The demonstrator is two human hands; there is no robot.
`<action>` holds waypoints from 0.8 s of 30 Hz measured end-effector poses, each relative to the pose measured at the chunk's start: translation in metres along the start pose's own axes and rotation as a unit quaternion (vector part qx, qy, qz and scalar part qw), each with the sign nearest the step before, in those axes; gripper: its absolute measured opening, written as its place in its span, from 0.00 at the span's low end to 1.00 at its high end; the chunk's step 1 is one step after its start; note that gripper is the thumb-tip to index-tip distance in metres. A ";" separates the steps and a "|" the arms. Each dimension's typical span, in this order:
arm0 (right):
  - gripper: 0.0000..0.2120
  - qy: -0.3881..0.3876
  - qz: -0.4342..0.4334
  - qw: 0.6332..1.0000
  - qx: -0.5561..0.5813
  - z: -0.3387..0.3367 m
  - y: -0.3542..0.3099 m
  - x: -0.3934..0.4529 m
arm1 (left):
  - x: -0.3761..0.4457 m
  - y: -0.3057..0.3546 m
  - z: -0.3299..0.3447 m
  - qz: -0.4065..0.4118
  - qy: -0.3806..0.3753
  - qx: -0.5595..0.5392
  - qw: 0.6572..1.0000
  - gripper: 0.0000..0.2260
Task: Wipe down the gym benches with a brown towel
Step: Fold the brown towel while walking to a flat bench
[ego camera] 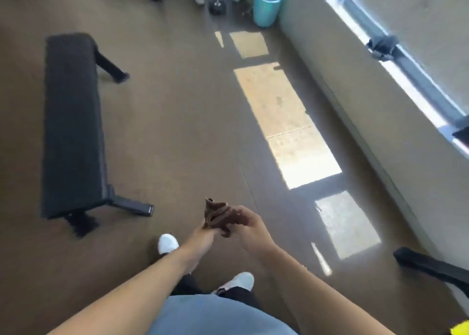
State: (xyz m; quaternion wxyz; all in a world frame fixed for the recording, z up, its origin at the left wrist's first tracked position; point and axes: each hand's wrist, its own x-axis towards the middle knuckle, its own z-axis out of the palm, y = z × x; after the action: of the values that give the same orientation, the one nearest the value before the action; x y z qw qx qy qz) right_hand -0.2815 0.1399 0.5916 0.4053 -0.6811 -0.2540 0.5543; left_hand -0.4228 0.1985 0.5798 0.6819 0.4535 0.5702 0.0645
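Note:
A bunched brown towel (217, 215) is held in front of me over the floor, gripped from both sides. My left hand (203, 235) clasps its lower end and my right hand (250, 226) closes on its right side. A long black padded gym bench (72, 121) stands to my left, lengthwise away from me, about a step from the towel. The padded end of another black bench (431, 266) pokes in at the lower right edge.
A low grey wall (355, 93) with a window rail runs along the right. A light blue bin (266, 4) and dark gym gear (217, 4) stand at the far end. Sunlit patches (286, 126) lie on the brown floor. My white shoes (167, 243) are below.

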 end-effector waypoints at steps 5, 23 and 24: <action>0.15 -0.122 0.002 0.992 -0.041 0.105 -0.048 0.014 | -0.045 -0.001 -0.118 0.069 0.085 -0.046 0.993 0.20; 0.22 -0.114 -0.151 0.959 -0.210 0.502 -0.085 0.031 | -0.098 -0.068 -0.450 0.097 0.255 -0.316 0.909 0.14; 0.18 -0.114 -0.146 0.962 -0.201 0.512 -0.091 0.038 | -0.096 -0.067 -0.459 0.096 0.265 -0.328 0.901 0.14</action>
State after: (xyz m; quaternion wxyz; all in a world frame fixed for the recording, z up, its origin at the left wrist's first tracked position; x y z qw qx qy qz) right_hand -0.7546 0.3576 0.6175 0.3049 -0.6366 -0.5018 0.5000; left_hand -0.8677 0.3517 0.6304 0.6060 0.2227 0.6302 0.4313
